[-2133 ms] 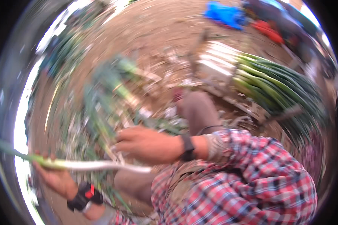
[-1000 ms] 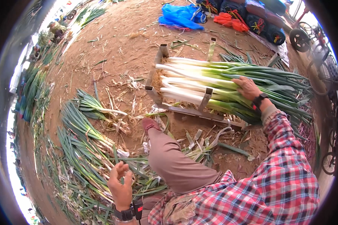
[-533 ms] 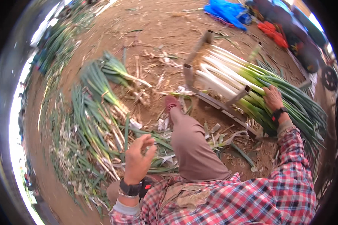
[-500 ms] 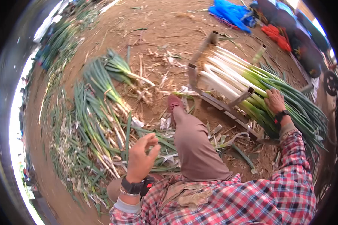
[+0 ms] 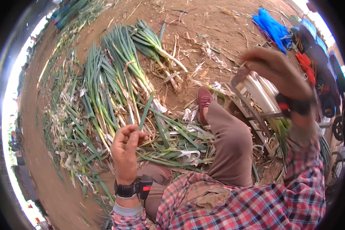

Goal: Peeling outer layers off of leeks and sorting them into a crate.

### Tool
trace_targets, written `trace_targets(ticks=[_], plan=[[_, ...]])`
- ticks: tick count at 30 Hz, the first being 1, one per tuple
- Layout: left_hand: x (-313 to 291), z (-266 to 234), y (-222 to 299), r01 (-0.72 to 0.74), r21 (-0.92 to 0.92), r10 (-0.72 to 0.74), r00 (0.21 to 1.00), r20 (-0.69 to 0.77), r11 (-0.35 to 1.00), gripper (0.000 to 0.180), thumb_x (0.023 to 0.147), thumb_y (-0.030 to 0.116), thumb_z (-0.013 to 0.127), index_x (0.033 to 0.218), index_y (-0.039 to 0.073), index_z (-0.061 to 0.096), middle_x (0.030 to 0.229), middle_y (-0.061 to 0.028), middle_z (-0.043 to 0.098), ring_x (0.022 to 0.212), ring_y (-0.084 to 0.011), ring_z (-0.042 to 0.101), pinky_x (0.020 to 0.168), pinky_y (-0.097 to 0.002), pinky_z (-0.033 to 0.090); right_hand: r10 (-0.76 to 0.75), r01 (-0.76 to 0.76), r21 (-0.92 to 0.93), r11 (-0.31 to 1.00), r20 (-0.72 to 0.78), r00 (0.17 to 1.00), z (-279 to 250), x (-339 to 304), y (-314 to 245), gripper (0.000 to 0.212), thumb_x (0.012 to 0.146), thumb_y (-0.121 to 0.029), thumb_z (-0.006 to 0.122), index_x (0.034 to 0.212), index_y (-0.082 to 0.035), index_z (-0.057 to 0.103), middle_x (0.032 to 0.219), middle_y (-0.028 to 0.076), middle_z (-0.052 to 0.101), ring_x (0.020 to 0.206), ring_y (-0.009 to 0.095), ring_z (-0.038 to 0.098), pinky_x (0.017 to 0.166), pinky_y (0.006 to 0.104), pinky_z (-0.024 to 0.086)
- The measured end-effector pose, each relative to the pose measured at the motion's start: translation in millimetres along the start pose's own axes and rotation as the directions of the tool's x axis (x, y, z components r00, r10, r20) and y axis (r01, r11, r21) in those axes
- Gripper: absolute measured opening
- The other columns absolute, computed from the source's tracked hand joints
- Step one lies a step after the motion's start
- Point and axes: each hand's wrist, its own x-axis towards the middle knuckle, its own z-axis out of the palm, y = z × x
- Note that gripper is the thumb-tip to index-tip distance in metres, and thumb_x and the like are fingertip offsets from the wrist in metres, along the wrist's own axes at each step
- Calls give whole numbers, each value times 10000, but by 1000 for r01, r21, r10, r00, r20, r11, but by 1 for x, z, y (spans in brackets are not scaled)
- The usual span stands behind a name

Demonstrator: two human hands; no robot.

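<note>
My left hand (image 5: 126, 151) hovers over the near end of the leek pile, thumb pressed to curled fingers, with nothing showing in it. Just beyond its fingertips is a strip of green leaf (image 5: 146, 111). Untrimmed leeks (image 5: 120, 57) with dirty roots and green tops lie on the ground ahead of it. At the right, my right hand (image 5: 278, 73) is raised above a metal rack (image 5: 239, 78); motion smears its fingers. Beneath it, cleaned white leeks (image 5: 261, 90) rest in the rack, their green tops (image 5: 278, 130) partly hidden by my forearm.
Leaf scraps and peelings (image 5: 78, 153) litter the dirt floor (image 5: 214, 23). My shoe (image 5: 204, 103) stands between the leek pile and the rack. A blue plastic sheet (image 5: 272, 28), a red cloth-like item (image 5: 306, 67) and a black wheel (image 5: 338, 131) are along the right.
My right hand has left the leeks in the rack and risen up and forward. My left hand's thumb and fingers have come together. The view has swung left.
</note>
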Motion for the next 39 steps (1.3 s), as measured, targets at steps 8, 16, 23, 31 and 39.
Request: trace_targets(ticks=[8,16,23,31,39], plan=[[1,-63,-49,122,-50,-129,975,-179,991,276,953,168,549,1133,-41,536,910,-94,643,809,-153,621,744,-270,500,236,-311,411,857,223,946,354,220,199,242,903,-190,494,1004,-4,611,835,146,665,774,263,643,728,377,514],[-2,-109,-45,298,-168,-315,945,-83,940,318,977,185,542,1210,-30,530,975,-157,651,853,-216,632,768,-343,541,618,-624,151,767,91,781,521,240,155,372,843,-321,619,965,30,626,951,244,656,943,370,631,809,448,486],[2,-111,-40,236,-284,-247,969,-1,929,327,981,190,534,1222,-31,524,1000,-144,649,864,-205,628,796,-344,532,456,-549,806,221,412,789,455,249,107,354,868,-323,688,1062,-45,589,790,14,606,637,102,582,532,245,483],[-4,-98,-55,183,-345,-223,972,-79,920,303,986,199,494,1199,-16,510,1009,-108,633,886,-160,619,769,-279,511,199,-212,641,737,94,975,331,106,-24,314,940,-199,556,1184,-7,506,769,-5,512,631,50,471,514,222,391],[13,-74,-34,-54,-498,19,997,-74,865,382,990,310,507,1218,3,506,1113,-91,625,1034,-180,617,846,-303,514,-6,-95,493,865,200,980,285,-60,-87,492,889,-104,596,1336,2,421,950,145,581,802,212,583,701,323,470]])
